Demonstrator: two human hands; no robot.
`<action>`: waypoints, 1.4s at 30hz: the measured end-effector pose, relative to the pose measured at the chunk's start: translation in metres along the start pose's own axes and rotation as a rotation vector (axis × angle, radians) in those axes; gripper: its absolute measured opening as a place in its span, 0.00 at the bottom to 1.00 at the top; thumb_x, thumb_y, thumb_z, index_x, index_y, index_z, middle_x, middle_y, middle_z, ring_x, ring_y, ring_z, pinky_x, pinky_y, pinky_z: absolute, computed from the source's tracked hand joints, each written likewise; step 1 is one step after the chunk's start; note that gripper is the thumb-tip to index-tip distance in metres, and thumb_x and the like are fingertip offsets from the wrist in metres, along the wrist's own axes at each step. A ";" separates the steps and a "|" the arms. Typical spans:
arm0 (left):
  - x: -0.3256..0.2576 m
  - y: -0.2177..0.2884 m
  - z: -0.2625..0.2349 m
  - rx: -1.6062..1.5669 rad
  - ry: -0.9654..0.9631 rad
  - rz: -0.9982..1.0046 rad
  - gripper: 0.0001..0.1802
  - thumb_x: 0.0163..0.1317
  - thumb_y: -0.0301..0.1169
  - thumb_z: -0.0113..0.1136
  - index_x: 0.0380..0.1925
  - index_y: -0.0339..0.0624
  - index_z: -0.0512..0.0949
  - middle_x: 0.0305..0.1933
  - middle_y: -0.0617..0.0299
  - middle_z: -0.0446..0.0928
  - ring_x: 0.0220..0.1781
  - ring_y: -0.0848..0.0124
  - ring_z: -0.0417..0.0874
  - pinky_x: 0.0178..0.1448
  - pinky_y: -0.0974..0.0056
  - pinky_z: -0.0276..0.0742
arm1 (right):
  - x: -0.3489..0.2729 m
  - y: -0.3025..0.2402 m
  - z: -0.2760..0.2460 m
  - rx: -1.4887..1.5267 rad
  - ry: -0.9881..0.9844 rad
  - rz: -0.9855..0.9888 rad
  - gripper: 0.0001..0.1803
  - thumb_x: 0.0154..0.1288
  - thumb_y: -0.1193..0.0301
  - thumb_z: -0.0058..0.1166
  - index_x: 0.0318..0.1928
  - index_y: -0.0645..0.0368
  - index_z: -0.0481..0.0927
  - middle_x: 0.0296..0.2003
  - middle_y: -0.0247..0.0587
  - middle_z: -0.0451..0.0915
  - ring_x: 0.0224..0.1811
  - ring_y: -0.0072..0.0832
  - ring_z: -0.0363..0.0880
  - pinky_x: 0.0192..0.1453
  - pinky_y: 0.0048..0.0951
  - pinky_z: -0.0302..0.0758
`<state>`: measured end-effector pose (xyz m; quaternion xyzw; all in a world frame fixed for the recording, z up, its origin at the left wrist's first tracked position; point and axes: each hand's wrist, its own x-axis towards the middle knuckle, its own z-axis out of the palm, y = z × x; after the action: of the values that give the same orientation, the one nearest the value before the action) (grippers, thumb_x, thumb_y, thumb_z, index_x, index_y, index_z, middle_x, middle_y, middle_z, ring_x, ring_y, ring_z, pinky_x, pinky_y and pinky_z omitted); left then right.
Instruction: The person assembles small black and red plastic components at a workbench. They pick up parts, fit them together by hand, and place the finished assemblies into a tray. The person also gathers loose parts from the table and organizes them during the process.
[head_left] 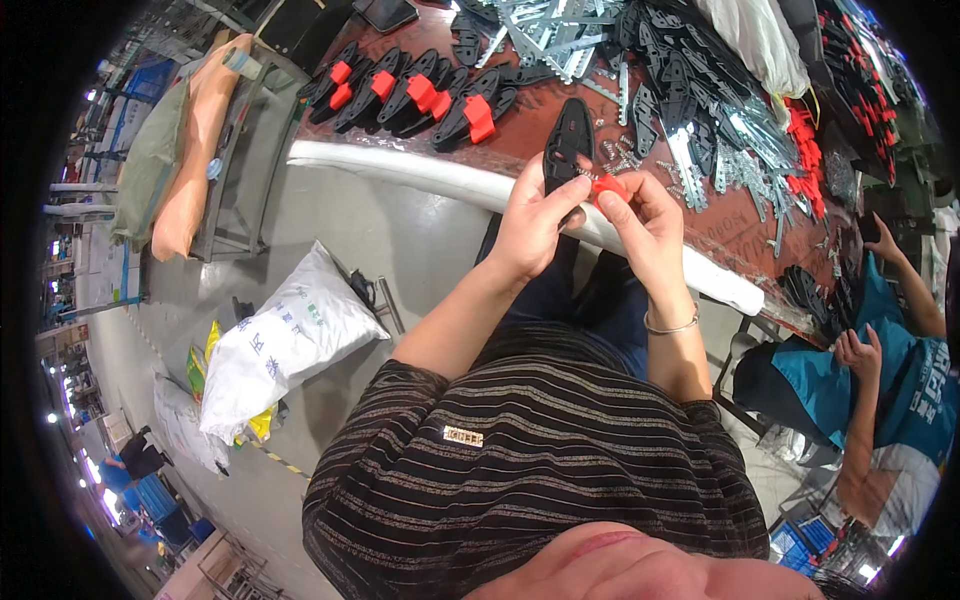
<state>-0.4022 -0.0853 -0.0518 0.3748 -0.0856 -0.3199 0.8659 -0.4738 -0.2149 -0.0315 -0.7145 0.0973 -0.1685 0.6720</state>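
Observation:
My left hand (533, 215) grips a black, elongated plastic part (567, 140) that stands upright above the table edge. My right hand (645, 220) pinches a small red plastic piece (608, 187) right beside the black part, the two touching or nearly so. Both hands meet over the white padded rim (420, 170) of the brown table (735, 235). A row of finished black parts with red pieces (410, 95) lies on the table to the upper left.
Heaps of metal strips (560, 35) and black parts (690, 70) cover the table's far side. A person in a blue shirt (890, 380) sits at the right. A white sack (285, 340) lies on the floor at left, beside a metal rack (235, 150).

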 end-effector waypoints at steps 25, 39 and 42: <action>0.008 0.028 -0.006 0.246 -0.131 -0.153 0.06 0.62 0.25 0.57 0.39 0.40 0.74 0.33 0.69 0.73 0.29 0.82 0.69 0.28 0.75 0.62 | 0.003 0.001 -0.009 0.080 -0.098 0.074 0.07 0.64 0.71 0.58 0.35 0.62 0.76 0.25 0.23 0.73 0.27 0.10 0.65 0.30 0.15 0.64; 0.007 0.032 -0.012 -0.040 -0.081 -0.342 0.07 0.63 0.27 0.58 0.40 0.41 0.74 0.34 0.67 0.73 0.33 0.80 0.71 0.29 0.74 0.65 | 0.003 -0.014 0.005 -0.647 0.060 -0.343 0.09 0.54 0.70 0.64 0.31 0.60 0.77 0.24 0.38 0.76 0.23 0.29 0.72 0.28 0.28 0.68; 0.009 0.032 -0.011 -0.022 -0.086 -0.348 0.08 0.62 0.28 0.58 0.40 0.40 0.74 0.33 0.67 0.72 0.32 0.80 0.71 0.28 0.73 0.66 | 0.003 -0.017 0.001 -0.462 -0.021 -0.137 0.08 0.57 0.70 0.62 0.31 0.60 0.77 0.25 0.34 0.77 0.25 0.22 0.73 0.30 0.26 0.68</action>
<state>-0.3753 -0.0680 -0.0379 0.3603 -0.0529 -0.4816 0.7971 -0.4724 -0.2138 -0.0143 -0.8559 0.0776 -0.1795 0.4787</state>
